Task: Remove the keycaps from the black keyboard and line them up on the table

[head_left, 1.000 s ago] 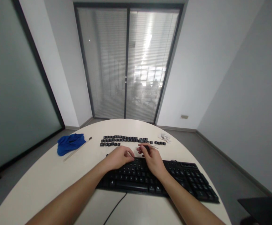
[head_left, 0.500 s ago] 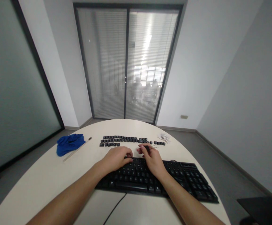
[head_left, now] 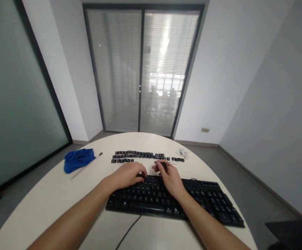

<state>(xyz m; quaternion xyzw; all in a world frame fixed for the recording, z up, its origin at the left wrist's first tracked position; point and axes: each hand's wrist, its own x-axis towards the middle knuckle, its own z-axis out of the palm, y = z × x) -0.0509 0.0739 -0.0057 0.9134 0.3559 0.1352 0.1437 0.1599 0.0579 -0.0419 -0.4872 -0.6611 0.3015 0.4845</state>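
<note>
A black keyboard (head_left: 145,199) lies across the near part of the table. Over its upper left rows, my left hand (head_left: 130,173) is closed, thumb and fingertips together at the keys; what they pinch is hidden. My right hand (head_left: 170,177) is raised above the keyboard's top edge, its fingers wrapped round a keycap puller (head_left: 163,166), of which a dark handle and a thin wire by the fingertips show. Just beyond both hands, loose black keycaps (head_left: 137,155) lie on the table in uneven rows.
On the left of the round table (head_left: 59,205) are a blue cloth (head_left: 79,159) and a thin brush (head_left: 87,166). A crumpled white thing (head_left: 183,152) lies at the right beyond the keycaps. The keyboard cable (head_left: 127,231) runs toward me off the near side.
My left hand has shifted very slightly on the upper left keys. My right hand stays almost still with the keycap puller. The whole view has drifted a little.
</note>
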